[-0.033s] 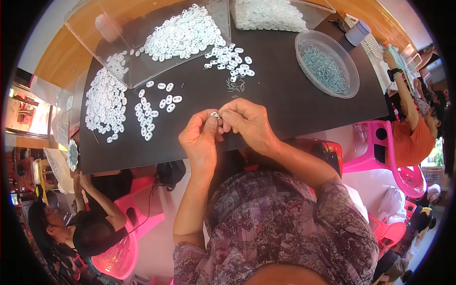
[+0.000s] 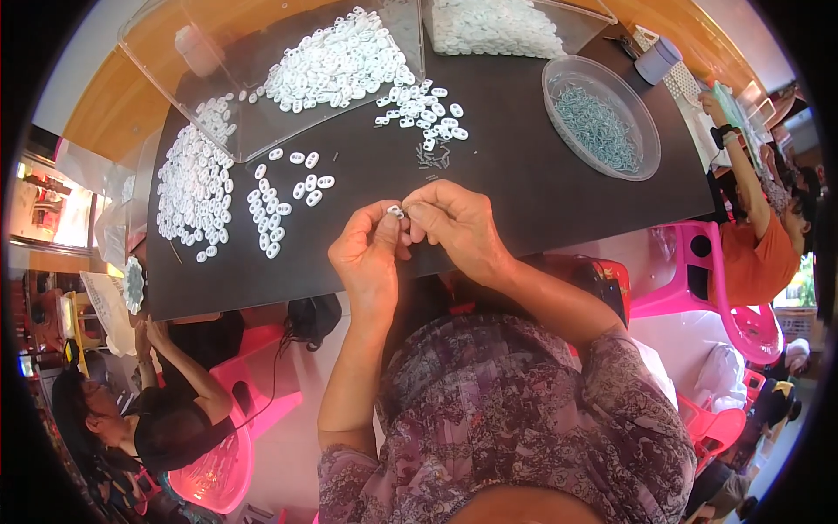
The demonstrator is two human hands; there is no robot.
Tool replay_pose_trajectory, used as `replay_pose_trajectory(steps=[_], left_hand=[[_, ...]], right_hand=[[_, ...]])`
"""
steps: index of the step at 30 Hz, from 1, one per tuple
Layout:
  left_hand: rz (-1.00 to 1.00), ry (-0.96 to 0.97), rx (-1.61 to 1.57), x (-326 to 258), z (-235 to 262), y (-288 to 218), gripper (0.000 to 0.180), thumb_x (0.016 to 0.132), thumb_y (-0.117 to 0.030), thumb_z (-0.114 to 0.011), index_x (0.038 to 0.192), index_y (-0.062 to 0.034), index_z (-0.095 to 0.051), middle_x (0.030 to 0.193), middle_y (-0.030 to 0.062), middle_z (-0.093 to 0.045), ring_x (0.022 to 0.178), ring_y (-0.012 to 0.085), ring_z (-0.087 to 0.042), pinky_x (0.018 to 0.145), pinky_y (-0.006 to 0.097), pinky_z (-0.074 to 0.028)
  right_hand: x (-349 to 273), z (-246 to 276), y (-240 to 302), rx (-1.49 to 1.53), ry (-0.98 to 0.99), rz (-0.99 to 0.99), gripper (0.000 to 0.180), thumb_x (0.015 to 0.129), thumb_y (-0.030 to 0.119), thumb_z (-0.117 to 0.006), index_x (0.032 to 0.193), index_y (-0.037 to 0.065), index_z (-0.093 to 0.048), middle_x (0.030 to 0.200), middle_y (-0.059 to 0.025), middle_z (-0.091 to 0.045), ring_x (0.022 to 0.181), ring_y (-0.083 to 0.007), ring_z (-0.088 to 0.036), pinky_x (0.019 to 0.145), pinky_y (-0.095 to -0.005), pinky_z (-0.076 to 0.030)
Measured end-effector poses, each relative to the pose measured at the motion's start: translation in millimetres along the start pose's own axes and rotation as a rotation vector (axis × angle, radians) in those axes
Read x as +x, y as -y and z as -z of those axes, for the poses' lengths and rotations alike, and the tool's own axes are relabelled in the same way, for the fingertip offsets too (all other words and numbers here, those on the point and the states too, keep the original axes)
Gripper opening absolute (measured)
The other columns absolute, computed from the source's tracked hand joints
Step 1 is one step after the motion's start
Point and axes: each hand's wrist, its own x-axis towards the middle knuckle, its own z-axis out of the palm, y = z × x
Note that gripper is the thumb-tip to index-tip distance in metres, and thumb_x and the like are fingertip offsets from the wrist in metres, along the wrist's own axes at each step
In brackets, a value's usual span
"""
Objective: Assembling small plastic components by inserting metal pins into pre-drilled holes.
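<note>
My left hand (image 2: 367, 258) and my right hand (image 2: 458, 223) meet over the near edge of the black table (image 2: 541, 192). Both pinch one small white plastic piece (image 2: 395, 210) between their fingertips. Just beyond my hands lies a little heap of small metal pins (image 2: 434, 157). Loose white pieces (image 2: 423, 113) are scattered behind the pins. Further left, more white pieces sit in short rows (image 2: 266, 218) and in a larger pile (image 2: 192, 188).
A clear tray (image 2: 218, 131) holds a heap of white pieces at the back left. Another clear box (image 2: 493, 26) of white pieces stands behind. A round clear bowl (image 2: 642, 162) holds small metal parts. One person sits at lower left (image 2: 166, 419), another in orange at right (image 2: 759, 244), on pink chairs (image 2: 690, 288).
</note>
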Motion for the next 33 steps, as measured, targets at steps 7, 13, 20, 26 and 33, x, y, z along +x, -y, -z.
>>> replay_pose_trajectory(steps=[7, 13, 20, 26, 33], left_hand=[[0.009, 0.001, 0.048, -1, -2, -1, 0.012, 0.090, -0.002, -0.056, 0.093, 0.0072, -0.062, 0.072, 0.0063, -0.061, 0.057, 0.0104, -0.053, 0.049, 0.022, -0.043], [0.011, -0.006, -0.017, -3, -5, 0, 0.011, 0.090, -0.003, -0.056, 0.092, 0.0065, -0.062, 0.071, 0.0055, -0.060, 0.056, 0.0093, -0.052, 0.049, 0.021, -0.042], [-0.036, -0.039, 0.093, -5, -10, 2, 0.011, 0.090, -0.003, -0.055, 0.091, 0.0066, -0.061, 0.070, 0.0045, -0.059, 0.054, 0.0086, -0.051, 0.048, 0.020, -0.041], [-0.004, -0.035, 0.083, -2, -9, 5, 0.011, 0.090, -0.003, -0.055, 0.092, 0.0064, -0.061, 0.070, 0.0047, -0.059, 0.056, 0.0087, -0.051, 0.049, 0.021, -0.043], [0.060, -0.051, -0.074, 5, -6, 7, 0.012, 0.090, -0.005, -0.057, 0.094, 0.0055, -0.061, 0.075, 0.0077, -0.061, 0.057, 0.0101, -0.053, 0.050, 0.023, -0.045]], right_hand=[[1, 1, -7, -0.048, -0.020, 0.019, 0.008, 0.090, 0.003, -0.051, 0.087, -0.004, -0.054, 0.073, -0.0051, -0.059, 0.068, -0.0081, -0.057, 0.062, -0.0232, -0.048], [1, -1, -13, -0.034, -0.037, 0.019, 0.008, 0.089, 0.003, -0.052, 0.085, -0.004, -0.053, 0.071, -0.0055, -0.059, 0.064, -0.0080, -0.057, 0.057, -0.0231, -0.048], [0, -2, -8, -0.223, -0.056, 0.002, 0.008, 0.090, 0.003, -0.053, 0.087, -0.004, -0.056, 0.075, -0.0040, -0.059, 0.067, -0.0073, -0.056, 0.059, -0.0232, -0.047], [1, 1, -8, -0.237, -0.050, 0.011, 0.011, 0.089, 0.006, -0.054, 0.090, -0.004, -0.058, 0.075, -0.0039, -0.061, 0.069, -0.0062, -0.056, 0.062, -0.0219, -0.047], [30, 56, -2, -0.726, -0.234, 0.278, 0.013, 0.083, 0.009, -0.061, 0.091, -0.001, -0.065, 0.083, -0.0080, -0.065, 0.076, -0.0141, -0.061, 0.069, -0.0267, -0.048]])
